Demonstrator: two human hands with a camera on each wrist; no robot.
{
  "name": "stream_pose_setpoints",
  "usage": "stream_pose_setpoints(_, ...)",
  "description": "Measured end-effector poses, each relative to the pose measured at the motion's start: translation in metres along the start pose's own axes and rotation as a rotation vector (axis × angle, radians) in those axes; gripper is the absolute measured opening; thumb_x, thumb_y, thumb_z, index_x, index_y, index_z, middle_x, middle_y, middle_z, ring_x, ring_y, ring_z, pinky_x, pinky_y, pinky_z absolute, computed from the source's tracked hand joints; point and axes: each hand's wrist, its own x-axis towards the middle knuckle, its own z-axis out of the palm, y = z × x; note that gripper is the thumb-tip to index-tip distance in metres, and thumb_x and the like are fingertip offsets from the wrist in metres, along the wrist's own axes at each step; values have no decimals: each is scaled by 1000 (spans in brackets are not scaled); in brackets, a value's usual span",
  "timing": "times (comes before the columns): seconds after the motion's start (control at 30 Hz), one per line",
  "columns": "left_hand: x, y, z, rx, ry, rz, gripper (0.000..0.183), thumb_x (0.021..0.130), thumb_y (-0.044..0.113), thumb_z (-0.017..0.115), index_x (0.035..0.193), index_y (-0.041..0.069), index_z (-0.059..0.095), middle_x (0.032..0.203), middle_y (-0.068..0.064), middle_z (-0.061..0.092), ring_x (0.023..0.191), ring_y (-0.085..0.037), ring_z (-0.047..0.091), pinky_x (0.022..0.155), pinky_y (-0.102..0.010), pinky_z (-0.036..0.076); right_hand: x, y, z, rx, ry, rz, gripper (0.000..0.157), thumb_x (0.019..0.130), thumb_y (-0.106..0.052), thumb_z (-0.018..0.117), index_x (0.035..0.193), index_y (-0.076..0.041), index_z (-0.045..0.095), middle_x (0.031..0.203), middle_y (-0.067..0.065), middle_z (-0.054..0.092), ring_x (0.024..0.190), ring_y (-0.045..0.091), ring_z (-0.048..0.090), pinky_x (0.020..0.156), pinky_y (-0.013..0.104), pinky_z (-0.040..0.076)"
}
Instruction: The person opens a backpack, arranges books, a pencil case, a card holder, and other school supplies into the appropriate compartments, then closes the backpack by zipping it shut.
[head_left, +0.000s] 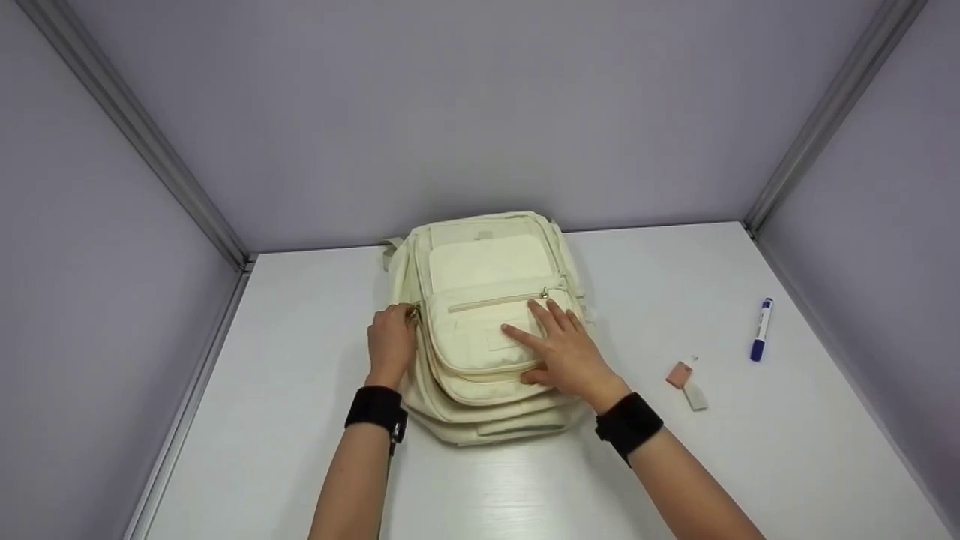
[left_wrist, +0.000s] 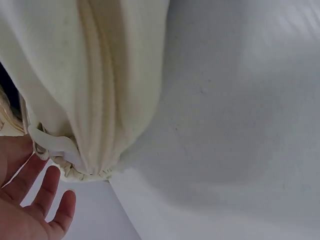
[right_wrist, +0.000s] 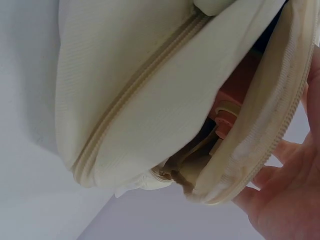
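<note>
A cream backpack [head_left: 491,262] lies on the white table with its front pockets facing up. At its left side my left hand [head_left: 391,341] pinches a zipper pull [left_wrist: 40,150] with the index finger, while the other fingers curve loosely away. My right hand [head_left: 566,356] rests on the front pocket, fingers spread, below the short zipper [head_left: 499,302]. From the right wrist view, one pocket's zipped edge [right_wrist: 280,135] stands apart from the bag, and a pinkish-red thing [right_wrist: 245,80] shows inside, partly hidden by the fabric.
To the right of the backpack lie a small pink block [head_left: 679,374] and a whitish piece [head_left: 696,397] beside it. Farther right is a blue-capped marker [head_left: 762,330]. Grey panels [head_left: 480,112] enclose the table at the back and both sides.
</note>
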Motion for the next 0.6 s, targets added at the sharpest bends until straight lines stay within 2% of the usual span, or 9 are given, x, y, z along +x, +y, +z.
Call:
stream_pose_setpoints(0.1, 2, 4, 0, 28, 49, 12, 15, 95, 8, 65, 106, 1, 72, 98, -14, 68, 94, -35, 62, 81, -49, 48, 0, 0, 1, -13, 10, -2, 80, 82, -54, 71, 152, -37, 36, 159, 20, 17, 144, 45, 16, 109, 63, 22)
stream_pose_setpoints(0.27, 1, 13, 0, 130, 81, 57, 18, 98, 8, 58, 103, -4, 71, 94, -19, 64, 88, -37, 62, 78, -53, 48, 0, -2, 3, -46, 25, -26, 74, 87, -53, 67, 152, -40, 34, 158, 24, 16, 142, 48, 17, 107, 65, 23)
stream_pose_setpoints(0.43, -5, 22, -5, 205, 28, 57, 24, 101, 7, 50, 96, -7, 68, 89, -20, 59, 83, -38, 60, 78, -54, 45, 0, -4, 6, -79, 28, -27, 68, 91, -53, 62, 152, -42, 34, 158, 26, 14, 141, 50, 18, 107, 64, 23)
stream_pose_setpoints(0.6, -18, 30, -13, 158, -47, 35, 22, 100, 4, 51, 96, -11, 67, 87, -20, 58, 78, -36, 63, 71, -47, 52, 0, -4, 8, -100, 26, -11, 66, 92, -55, 59, 152, -43, 32, 159, 25, 14, 142, 49, 17, 108, 64, 23)
